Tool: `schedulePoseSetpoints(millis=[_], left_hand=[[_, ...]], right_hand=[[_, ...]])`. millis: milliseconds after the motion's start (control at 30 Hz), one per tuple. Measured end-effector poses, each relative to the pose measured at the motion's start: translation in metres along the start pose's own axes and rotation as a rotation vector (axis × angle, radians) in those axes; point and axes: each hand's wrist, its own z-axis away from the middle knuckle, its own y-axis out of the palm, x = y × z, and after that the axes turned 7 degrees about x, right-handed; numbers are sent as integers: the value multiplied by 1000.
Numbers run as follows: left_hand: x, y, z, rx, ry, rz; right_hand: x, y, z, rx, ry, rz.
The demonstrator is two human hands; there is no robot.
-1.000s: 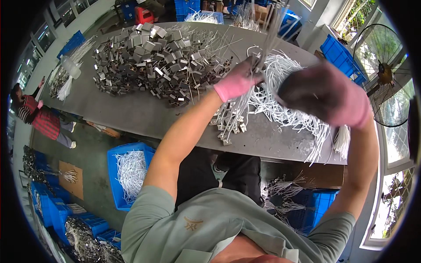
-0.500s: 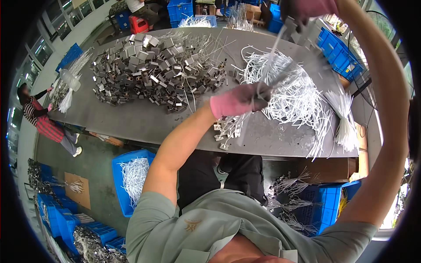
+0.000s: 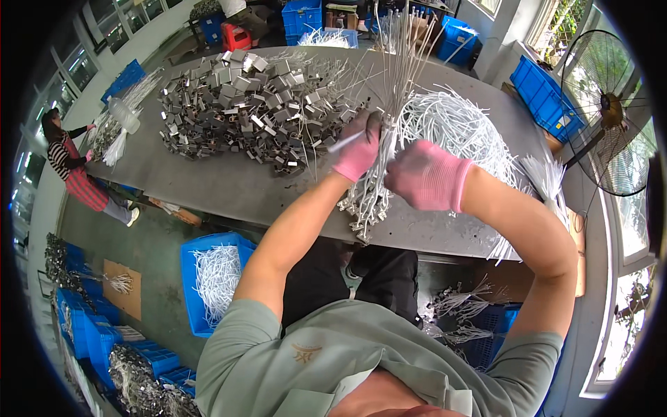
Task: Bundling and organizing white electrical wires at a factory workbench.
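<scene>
A long bundle of white wires (image 3: 390, 132) stands between my hands, its thin bare ends fanning out at the far side. Small metal end pieces (image 3: 366, 212) hang at its near end, over the table's front part. My left hand (image 3: 361, 147), in a pink glove with dark fingers, is closed around the bundle from the left. A pale, narrow strip (image 3: 345, 142) juts out to the left from that hand. My right hand (image 3: 429, 175), gloved alike, is at the bundle's right side with fingers curled in; what they pinch, if anything, is hidden.
Dark metal clips (image 3: 257, 104) are heaped on the grey table (image 3: 229, 187). Loose white wires (image 3: 451, 128) are piled right, near another wire bunch (image 3: 545, 177). A blue bin of wires (image 3: 215, 281) is below left; a fan (image 3: 610, 111) is right. Another person (image 3: 69, 163) works far left.
My right hand has come down from high at the upper right to the bundle. My left hand has moved slightly left, and the wires now stand upright, spread at the far end.
</scene>
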Motion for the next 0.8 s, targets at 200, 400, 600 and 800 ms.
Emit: schedulePoseSetpoints(millis=[200, 400, 600, 800], left_hand=[[-14, -18, -5, -73, 271, -64], [-37, -30, 0, 50, -113, 1273], [-39, -36, 4, 12, 225, 39], [-48, -43, 10, 94, 59, 499]], right_hand=[[-65, -60, -10, -441, 218, -309], [-73, -59, -14, -468, 216, -524], [-30, -55, -21, -436, 162, -355], [-47, -47, -9, -392, 237, -349]])
